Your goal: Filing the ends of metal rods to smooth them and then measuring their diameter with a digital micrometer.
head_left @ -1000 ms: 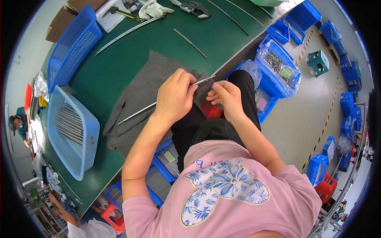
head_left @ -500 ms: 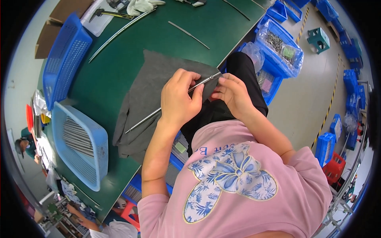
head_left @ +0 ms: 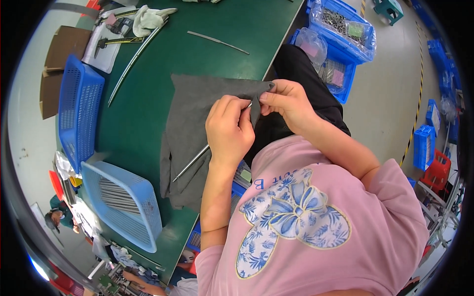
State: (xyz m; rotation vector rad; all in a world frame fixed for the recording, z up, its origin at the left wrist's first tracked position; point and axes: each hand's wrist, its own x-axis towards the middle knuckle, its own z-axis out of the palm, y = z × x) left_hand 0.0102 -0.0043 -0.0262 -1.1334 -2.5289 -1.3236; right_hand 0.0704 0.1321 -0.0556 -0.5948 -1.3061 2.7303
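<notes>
Green bench [head_left: 138, 128] lay alongside; left hand [head_left: 229, 129] gripped metal rod [head_left: 191, 163], right hand [head_left: 289, 102] pinched cloth [head_left: 197, 104] over its end, work seemingly unfinished

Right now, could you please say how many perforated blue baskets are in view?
2: a darker blue basket on the left, and a light blue basket below it in the picture, holding metal rods. Others could be hidden.

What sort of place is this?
Probably a factory workshop: there's a long green workbench, a light-blue plastic basket holding thin grey metal rods, and yellow-and-black striped floor tape.
</notes>
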